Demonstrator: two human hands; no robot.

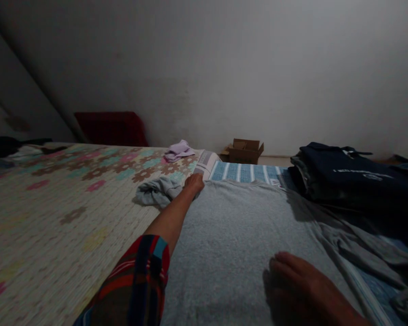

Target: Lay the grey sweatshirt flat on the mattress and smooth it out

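A grey long-sleeved shirt [238, 231] lies spread out in front of me, its neckline pointing away. At its far left shoulder, my left hand [194, 182] is closed with the fingers curled on the cloth. The left sleeve [158, 191] is bunched up just beyond that hand. My right hand [301, 278] is over the lower right part of the shirt, fingers stretched out and holding nothing; whether it touches the cloth I cannot tell. To the right, the other sleeve [357, 240] trails off in loose creases.
Under the shirt is a blue-and-white striped cloth [246, 172]. A pile of dark folded clothes [353, 174] stands at the right. A flowered mat [71, 217] covers the left side, with a lilac cloth [179, 151] at its far edge. Behind are a cardboard box [244, 153] and a wall [245, 77].
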